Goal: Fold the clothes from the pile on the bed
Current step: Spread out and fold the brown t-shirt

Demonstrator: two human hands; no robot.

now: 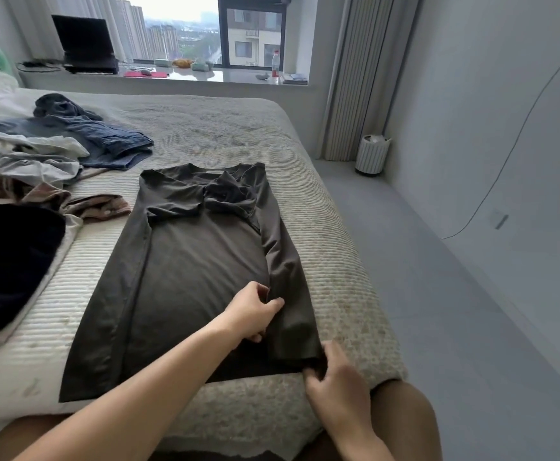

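1. We find a dark grey long-sleeved garment [185,261] spread flat on the bed [322,234], neckline toward the window, hem at the near edge of the mattress.
2. Both side panels are turned inward over the body of the garment. The two sleeves are folded across the chest, bunched just below the neckline.
3. The left hand [255,311] sits on the lower right part of the garment, at the inner edge of the right-hand folded panel. Its fingers are curled, and the thumb and fingertips pinch a ridge of the dark fabric between them.
4. The right hand [333,371] is at the near right corner of the hem, where the cloth meets the mattress edge. Its fingers are bent around the corner, with fabric gathered between thumb and fingers.
5. The strip of garment between the two hands lies flat on the bed; the hands are near each other but not touching.
6. The pile of unfolded clothes [39,154] lies to the left and farther up the bed, well apart from both hands. It includes blue denim, pale grey and striped pieces.
7. A dark navy item [9,261] rests at the left edge, beside the garment's left panel but apart from it.
8. A white ribbed bin [372,154] stands on the floor by the curtain.
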